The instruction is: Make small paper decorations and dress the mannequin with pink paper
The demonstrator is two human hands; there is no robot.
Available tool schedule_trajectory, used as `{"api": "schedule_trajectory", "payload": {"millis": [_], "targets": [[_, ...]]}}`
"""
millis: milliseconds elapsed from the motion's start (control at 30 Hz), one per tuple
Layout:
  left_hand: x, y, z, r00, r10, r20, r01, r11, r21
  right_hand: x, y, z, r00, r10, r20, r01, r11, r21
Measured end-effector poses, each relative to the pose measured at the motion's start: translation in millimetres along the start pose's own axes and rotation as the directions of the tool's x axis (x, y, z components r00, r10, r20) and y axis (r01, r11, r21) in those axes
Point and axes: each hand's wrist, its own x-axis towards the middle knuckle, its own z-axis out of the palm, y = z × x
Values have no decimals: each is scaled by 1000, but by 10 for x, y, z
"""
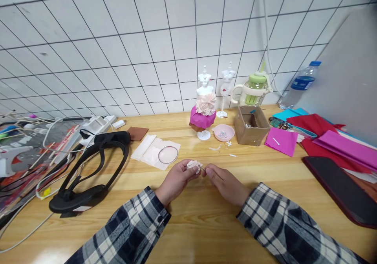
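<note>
My left hand (176,178) is closed on a small gathered piece of pale pink fabric (193,164), pinched between thumb and fingers. Just to its right, my right hand (226,181) is closed in a pinch close to the fabric's edge. Something thin and dark shows at its fingertips, too small to name. Beyond the hands stands a small white dress form (205,89) wearing a magenta skirt (202,117) and a pale pink pleated flower (205,104). Pale pink fabric (153,151) with a thin ring (168,154) on it lies to the left.
A pink dish (224,133) of small bits, a cardboard box (251,125), a second dress form (226,87) and a green-lidded cup (255,88) stand behind. At right are folded magenta cloth (282,141), a phone (338,189) and a water bottle (300,84). A black headset (91,170) lies left.
</note>
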Motion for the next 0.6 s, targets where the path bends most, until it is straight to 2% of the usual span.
{"api": "schedule_trajectory", "payload": {"millis": [67, 200, 400, 600], "targets": [[2, -5, -3, 1000, -1, 19, 0, 999, 35, 9, 1, -3, 1000, -6, 3, 6, 1000, -10], [-6, -10, -2, 999, -4, -48, 9, 995, 104, 11, -4, 3, 1000, 17, 0, -17, 998, -55], [-21, -2, 13, 998, 7, -63, -4, 999, 40, -1, -43, 6, 999, 38, 29, -35, 994, -99], [-10, -20, -13, 999, 21, -28, -18, 996, 89, 8, -52, 5, 998, 43, 49, -36, 989, -144]]}}
